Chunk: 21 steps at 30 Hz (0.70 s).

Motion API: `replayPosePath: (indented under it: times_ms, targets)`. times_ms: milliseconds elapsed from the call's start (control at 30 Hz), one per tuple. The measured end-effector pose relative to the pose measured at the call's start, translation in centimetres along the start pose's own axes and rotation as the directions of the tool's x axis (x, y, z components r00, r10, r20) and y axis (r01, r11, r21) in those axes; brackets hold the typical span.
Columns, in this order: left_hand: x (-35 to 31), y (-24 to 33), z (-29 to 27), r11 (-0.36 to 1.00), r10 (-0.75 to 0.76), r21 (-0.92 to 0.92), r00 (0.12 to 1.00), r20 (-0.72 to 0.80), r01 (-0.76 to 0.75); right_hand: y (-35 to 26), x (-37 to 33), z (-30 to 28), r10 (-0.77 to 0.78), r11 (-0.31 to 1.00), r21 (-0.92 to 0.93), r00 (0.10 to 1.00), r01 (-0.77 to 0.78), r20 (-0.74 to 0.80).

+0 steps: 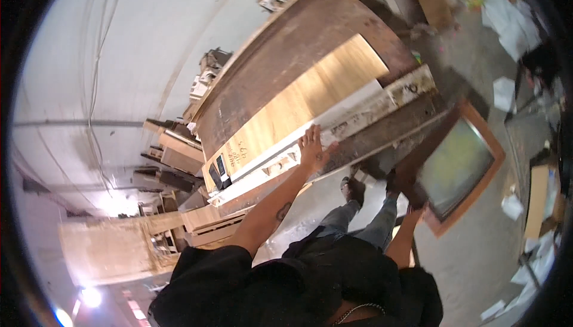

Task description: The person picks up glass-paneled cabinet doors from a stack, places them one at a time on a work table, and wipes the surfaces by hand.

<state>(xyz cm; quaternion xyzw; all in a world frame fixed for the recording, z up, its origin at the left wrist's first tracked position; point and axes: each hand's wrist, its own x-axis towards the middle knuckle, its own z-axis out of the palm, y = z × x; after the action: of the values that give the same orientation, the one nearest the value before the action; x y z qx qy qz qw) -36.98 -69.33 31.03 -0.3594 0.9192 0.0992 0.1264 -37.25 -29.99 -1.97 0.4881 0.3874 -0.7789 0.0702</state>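
My left hand (314, 150) lies with fingers spread over the edge of a long white-stained strip (358, 117) along the near side of a brown worktable (262, 79). It holds nothing. Down at my right side, my right hand (420, 213) is closed on the lower edge of a wooden frame (488, 140) with a glass-like pane (456, 169). The frame hangs tilted beside my leg, and some of my fingers are hidden. On the table, a long light plywood board (310, 91) with handwriting lies beside a narrow white strip (280, 145).
A phone (221, 164) and a small dark item (214, 176) rest at the board's left end. Stacked wood pieces (182, 148) stand along the white wall. Another light-topped table (107, 246) is at left. Paper scraps (504, 94) and a cardboard piece (537, 198) litter the right floor.
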Motion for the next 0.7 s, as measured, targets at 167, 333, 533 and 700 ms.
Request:
replayPosePath:
  times_ms: [167,333,533,700]
  targets:
    - [-0.1,-2.7,-0.8,0.988,0.117,-0.099,0.993,-0.021,-0.119,-10.7,-10.8,2.0,-0.164,0.963,0.248,0.963,0.109,0.215]
    - [0.8,-4.6,-0.5,0.927,0.291,-0.238,0.956,-0.035,-0.291,-21.9,-15.9,4.2,-0.452,0.892,0.109,0.871,0.439,0.193]
    - [-1.9,-10.9,-3.3,0.571,0.429,-0.719,0.891,-0.151,-0.396,-30.9,-27.5,12.1,-0.694,0.702,-0.201,0.720,0.683,0.024]
    - [-6.0,-23.6,-1.0,0.066,0.350,-0.980,0.924,-0.156,-0.190,-33.2,-41.3,10.4,-0.809,0.462,-0.367,0.554,0.807,0.198]
